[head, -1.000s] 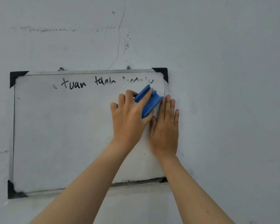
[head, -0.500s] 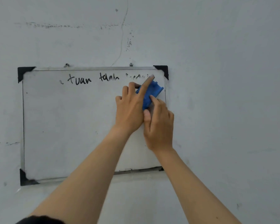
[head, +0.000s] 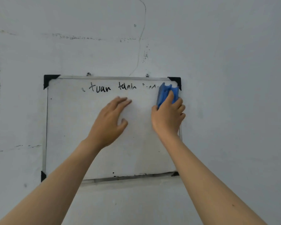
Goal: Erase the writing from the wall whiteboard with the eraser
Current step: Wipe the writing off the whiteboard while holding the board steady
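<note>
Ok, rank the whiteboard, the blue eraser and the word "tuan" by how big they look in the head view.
1. whiteboard
2. blue eraser, partly covered by the right hand
3. "tuan", looks about as big as the eraser, so their order is unsure

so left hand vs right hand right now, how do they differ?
The right hand grips the blue eraser at the whiteboard's top right corner; the left hand holds nothing. The left hand's fingers are spread open below the writing; the right hand's are curled. Both are raised in front of the board.
</note>
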